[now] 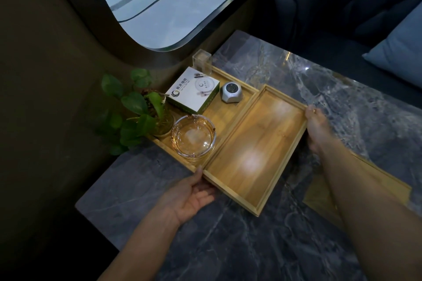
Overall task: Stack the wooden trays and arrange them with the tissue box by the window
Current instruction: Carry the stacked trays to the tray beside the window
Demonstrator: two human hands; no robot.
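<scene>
1. Dark grey marble table (262, 246), veined and glossy, right under a rounded window (159, 4).
2. Empty wooden tray (255, 150), rectangular with a low rim, held by both ends and overlapping the tray nearest the window (228, 109). A third tray (388, 187) peeks out under the right arm.
3. Left hand (194, 194) grips the near end, thumb on top; right hand (318, 128) clamps the far end.
4. Green-and-white tissue box (194, 93) sits in the window tray, next to a clear round glass ashtray (194, 136), a small silver gadget (229, 91) and a leafy plant (139, 112).
</scene>
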